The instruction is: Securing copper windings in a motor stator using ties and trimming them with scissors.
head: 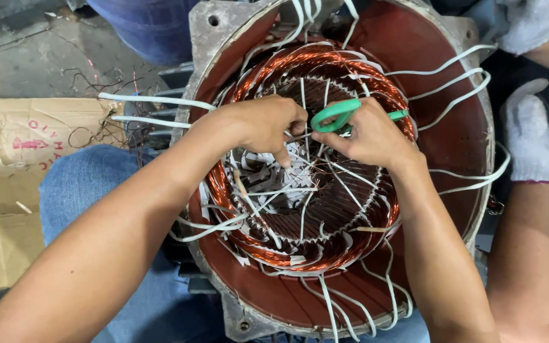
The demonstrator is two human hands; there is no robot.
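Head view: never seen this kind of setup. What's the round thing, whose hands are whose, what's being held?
The one picture comes from a camera on the worker's head, looking down. The round thing is a motor stator: a reddish housing with a ring of copper windings and white sleeved wires fanning out. The bare left hand pinches thin wires at the centre. The bare right hand holds green-handled scissors. The white-gloved hands at the right edge belong to another person. Flattened cardboard lies on the floor at left.
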